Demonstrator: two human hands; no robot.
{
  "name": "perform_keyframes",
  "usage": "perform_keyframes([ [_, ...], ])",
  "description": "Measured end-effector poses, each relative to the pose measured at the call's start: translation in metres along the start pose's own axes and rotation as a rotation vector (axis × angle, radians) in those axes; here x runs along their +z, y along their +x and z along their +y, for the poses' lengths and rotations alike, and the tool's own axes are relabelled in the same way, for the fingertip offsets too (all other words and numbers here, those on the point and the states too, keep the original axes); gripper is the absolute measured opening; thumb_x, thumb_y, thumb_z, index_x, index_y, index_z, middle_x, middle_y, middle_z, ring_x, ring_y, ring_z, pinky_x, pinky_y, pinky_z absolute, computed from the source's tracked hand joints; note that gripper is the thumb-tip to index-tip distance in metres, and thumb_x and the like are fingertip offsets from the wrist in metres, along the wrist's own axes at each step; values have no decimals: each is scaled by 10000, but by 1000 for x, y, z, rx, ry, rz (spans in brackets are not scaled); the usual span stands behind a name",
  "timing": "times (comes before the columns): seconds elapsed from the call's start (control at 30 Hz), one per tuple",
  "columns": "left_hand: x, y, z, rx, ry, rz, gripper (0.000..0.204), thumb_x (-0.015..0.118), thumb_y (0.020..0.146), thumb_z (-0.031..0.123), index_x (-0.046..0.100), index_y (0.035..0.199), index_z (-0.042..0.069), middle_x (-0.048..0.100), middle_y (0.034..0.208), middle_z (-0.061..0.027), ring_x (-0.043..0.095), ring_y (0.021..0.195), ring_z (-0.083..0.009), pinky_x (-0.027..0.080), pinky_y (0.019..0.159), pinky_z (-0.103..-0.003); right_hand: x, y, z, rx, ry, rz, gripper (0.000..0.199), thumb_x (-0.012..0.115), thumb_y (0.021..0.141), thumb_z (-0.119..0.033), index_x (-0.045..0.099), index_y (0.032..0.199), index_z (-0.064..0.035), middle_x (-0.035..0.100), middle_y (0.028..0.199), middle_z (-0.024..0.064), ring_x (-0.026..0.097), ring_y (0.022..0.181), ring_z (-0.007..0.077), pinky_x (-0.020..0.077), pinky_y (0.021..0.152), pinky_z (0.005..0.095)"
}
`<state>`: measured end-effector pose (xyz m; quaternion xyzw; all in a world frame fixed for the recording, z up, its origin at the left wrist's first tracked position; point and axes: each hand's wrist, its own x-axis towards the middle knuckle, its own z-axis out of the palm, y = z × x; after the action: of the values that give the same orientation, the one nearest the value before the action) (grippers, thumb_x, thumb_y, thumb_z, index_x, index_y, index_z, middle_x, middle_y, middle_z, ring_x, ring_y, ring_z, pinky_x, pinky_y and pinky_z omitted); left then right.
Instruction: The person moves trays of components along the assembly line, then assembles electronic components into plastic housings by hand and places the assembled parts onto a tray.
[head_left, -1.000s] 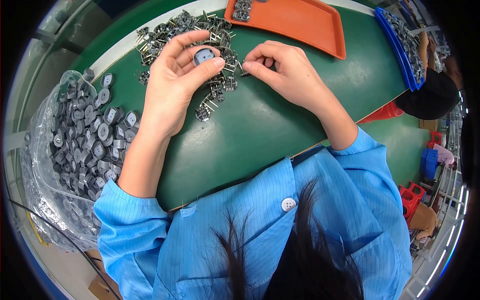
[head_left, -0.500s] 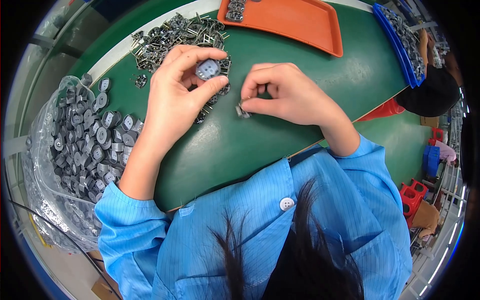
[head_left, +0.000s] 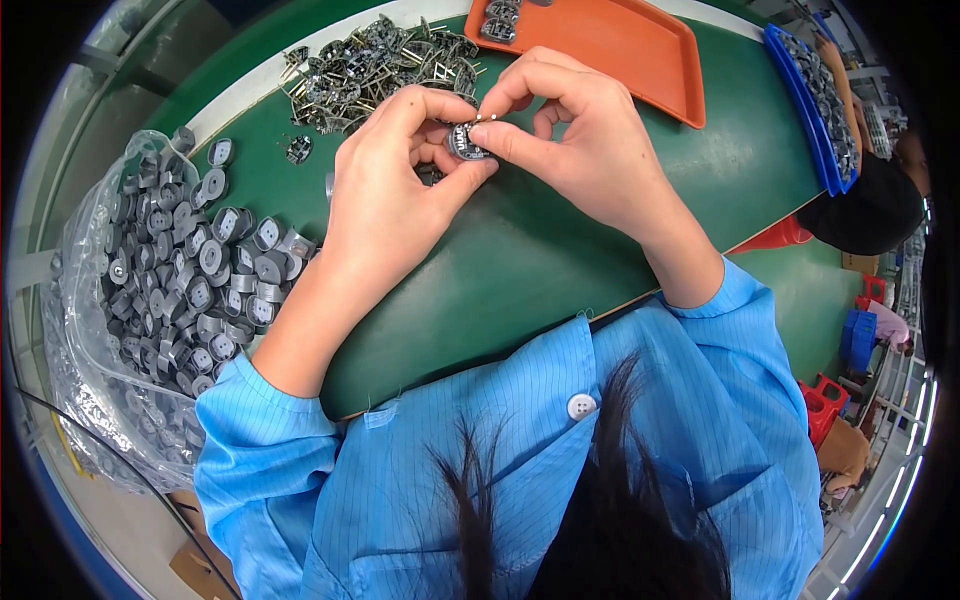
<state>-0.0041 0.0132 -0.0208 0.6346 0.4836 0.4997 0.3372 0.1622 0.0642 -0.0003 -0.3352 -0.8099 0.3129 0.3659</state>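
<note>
Above the green table, my left hand (head_left: 395, 195) is closed around a round grey plastic housing (head_left: 470, 156). A small circuit board (head_left: 463, 138) with metal pins sits at the mouth of that housing, though my fingers hide how far in it is. My right hand (head_left: 590, 140) meets it from the right, thumb and forefinger pinched at the board and its pins. Just beyond my hands lies a heap of similar circuit boards (head_left: 385, 75). One loose board (head_left: 299, 149) rests apart, left of the heap.
Many grey housings (head_left: 200, 260) spill from a clear plastic bag (head_left: 75, 330) at the left. An orange tray (head_left: 620, 60) with a few boards stands at the far side. At the right, a blue tray (head_left: 815, 120) of parts lies near another person's arm (head_left: 840, 75).
My right hand has moved up and left with the circuit board, bringing it to the housing. My left hand has shifted slightly right and turned the housing.
</note>
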Motion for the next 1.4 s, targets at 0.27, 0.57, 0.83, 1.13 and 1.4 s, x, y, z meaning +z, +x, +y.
perform_keyframes([
  [0.27, -5, 3, 0, 56, -69, -68, 307, 713, 705, -81, 564, 969, -32, 561, 985, -89, 611, 767, -113, 539, 619, -228, -5, 1, 8, 135, 262, -61, 112, 727, 772, -103, 656, 827, -36, 594, 798, 29, 574, 607, 84, 463, 515, 228],
  [0.57, 0, -2, 2, -4, -109, -46, 457, 705, 719, -76, 511, 1125, 4, 577, 1000, -107, 615, 783, -108, 529, 637, -230, 5, -7, 2, -295, -245, 129, 132, 727, 756, -109, 631, 826, -52, 597, 785, 41, 597, 623, 185, 480, 525, 308],
  [0.83, -1, -1, 7, 239, 171, -26, 461, 727, 691, -42, 539, 1103, 50, 577, 918, -75, 585, 777, -171, 498, 666, -279, -9, -5, -1, 445, 520, -214, 223, 723, 772, -64, 620, 943, 38, 661, 816, 74, 658, 750, 131, 537, 646, 240],
  [1.13, 9, -11, 5, 385, 365, -52, 624, 740, 613, -70, 527, 1189, 44, 557, 939, -101, 562, 800, -197, 492, 687, -279, -7, -17, -3, 275, 247, -153, 150, 713, 745, -30, 628, 860, 13, 681, 785, 60, 654, 729, 110, 535, 685, 253],
  [1.4, -40, 17, 25, 193, 731, -73, 405, 705, 755, 194, 580, 1101, 25, 600, 1046, -139, 550, 1029, -325, 438, 906, -404, -56, 66, 105, 433, 79, 139, 205, 751, 743, -138, 669, 880, -9, 678, 843, 56, 624, 755, 118, 501, 684, 273],
])
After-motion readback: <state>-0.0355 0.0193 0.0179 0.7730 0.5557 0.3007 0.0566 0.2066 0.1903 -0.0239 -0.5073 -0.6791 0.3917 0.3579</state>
